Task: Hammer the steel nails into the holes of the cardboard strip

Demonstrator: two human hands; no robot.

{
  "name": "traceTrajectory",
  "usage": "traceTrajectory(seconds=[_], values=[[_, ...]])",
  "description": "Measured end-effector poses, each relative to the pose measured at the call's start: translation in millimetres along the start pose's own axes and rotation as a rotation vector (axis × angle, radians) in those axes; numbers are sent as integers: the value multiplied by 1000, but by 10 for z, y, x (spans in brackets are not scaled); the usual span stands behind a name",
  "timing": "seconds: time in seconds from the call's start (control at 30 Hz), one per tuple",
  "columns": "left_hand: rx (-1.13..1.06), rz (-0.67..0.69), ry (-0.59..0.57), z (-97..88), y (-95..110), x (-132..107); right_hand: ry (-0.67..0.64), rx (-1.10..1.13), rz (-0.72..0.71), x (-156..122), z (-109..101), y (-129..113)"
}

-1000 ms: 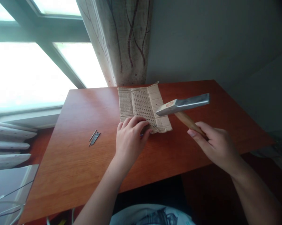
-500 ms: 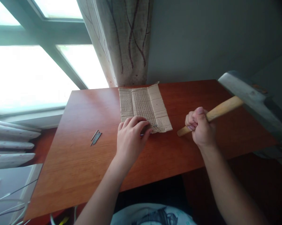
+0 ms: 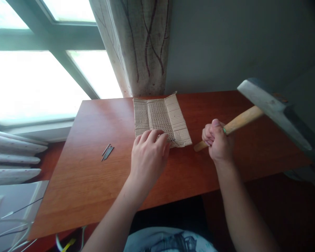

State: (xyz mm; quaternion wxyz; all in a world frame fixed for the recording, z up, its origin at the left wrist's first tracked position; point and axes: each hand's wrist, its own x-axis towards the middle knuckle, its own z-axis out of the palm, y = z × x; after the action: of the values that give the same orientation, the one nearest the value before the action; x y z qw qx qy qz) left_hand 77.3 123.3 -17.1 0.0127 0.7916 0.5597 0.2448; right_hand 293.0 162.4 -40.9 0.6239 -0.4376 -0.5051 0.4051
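Observation:
My right hand (image 3: 218, 141) is wrapped round the wooden handle of a hammer (image 3: 242, 120), low on the grip. Its metal head is raised over the right side of the table. My left hand (image 3: 149, 152) is at the near edge of a creased piece of cardboard (image 3: 158, 117), fingers curled and pressed together; what they hold, if anything, is hidden behind the hand. Rows of small holes fill the cardboard's middle panel. Beside its near right corner show small thin dark bits, too small to make out. A small pile of nails (image 3: 108, 153) lies left of my left hand.
The brown wooden table (image 3: 84, 189) carries all this. A bright window (image 3: 36, 87) and a patterned curtain (image 3: 149, 45) stand behind it, with a grey wall (image 3: 225, 45) to the right. White cables (image 3: 12, 224) hang by the front left corner.
The hammer and my right hand have shifted slightly left. The fingers of my left hand have closed in and the thumb has gone out of sight. The cardboard and nails stay put.

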Motion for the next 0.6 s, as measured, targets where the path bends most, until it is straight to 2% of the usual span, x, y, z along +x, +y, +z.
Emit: traceTrajectory(seconds=[0.1,0.17,0.23,0.3,0.4,0.43,0.5,0.6], values=[[-114,2,165,-135,-118,-84,26,0,-16,-4,26,42],[-125,-52,279,-236,-328,-190,39,3,-38,-14,30,74],[-57,-171,296,-325,-618,-316,48,23,-61,-28,22,102],[73,-323,212,-390,-935,-435,50,55,-80,-39,6,122],[229,-500,-60,-430,-1346,-553,22,128,-117,-44,-16,137],[238,-531,-150,-427,-1449,-572,8,149,-128,-43,-21,139],[261,-548,-250,-402,-1600,-587,-10,173,-141,-37,-26,140],[287,-517,-315,-346,-1723,-577,5,173,-144,-27,-28,140]])
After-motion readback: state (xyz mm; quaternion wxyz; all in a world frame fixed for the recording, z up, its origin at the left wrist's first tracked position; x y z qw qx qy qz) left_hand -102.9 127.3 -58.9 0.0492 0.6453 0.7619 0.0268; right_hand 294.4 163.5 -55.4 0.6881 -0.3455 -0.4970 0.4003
